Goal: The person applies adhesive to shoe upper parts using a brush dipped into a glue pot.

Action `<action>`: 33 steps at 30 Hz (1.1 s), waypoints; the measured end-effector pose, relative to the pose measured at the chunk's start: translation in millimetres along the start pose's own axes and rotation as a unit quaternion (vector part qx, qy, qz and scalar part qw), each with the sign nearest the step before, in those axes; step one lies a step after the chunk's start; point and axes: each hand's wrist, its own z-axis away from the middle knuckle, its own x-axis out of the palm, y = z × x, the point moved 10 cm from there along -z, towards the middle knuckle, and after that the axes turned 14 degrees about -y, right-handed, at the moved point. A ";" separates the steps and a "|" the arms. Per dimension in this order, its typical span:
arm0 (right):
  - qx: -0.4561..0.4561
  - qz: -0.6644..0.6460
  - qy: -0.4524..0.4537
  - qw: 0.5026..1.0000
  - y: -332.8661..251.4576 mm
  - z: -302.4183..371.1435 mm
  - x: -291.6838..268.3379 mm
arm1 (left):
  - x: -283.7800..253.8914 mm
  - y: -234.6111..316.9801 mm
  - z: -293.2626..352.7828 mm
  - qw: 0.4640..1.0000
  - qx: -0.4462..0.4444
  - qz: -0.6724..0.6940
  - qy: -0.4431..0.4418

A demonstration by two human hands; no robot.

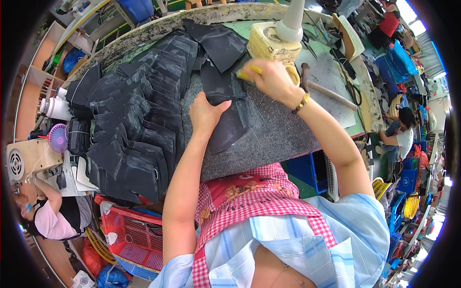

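A flat black cut piece [229, 127], like leather or sheet material, lies before me on the grey speckled work board [276, 129]. My left hand [207, 113] is closed at its upper left edge, thumb pressed along the top. To its upper right, my right hand [274, 80] grips a small yellow tool [248, 73]; its working end is too unclear to name. Just beyond that hand stands a yellow, stained container [272, 43] with a pale cone-shaped top [290, 24]. Overlapping rows of similar black pieces [144, 105] cover the left of the table.
A hammer [331, 94] lies right of the container, with scissors [311, 48] and a white basket [350, 36] farther off. A purple fan [58, 138] stands at the left edge. Below are a red crate [132, 235] and a blue bin [307, 173]. Other people sit on both sides.
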 end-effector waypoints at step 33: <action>0.053 0.160 -0.217 0.961 23.3 71.9 -64.5 | 41.1 191.1 -102.9 0.941 0.330 0.015 -0.078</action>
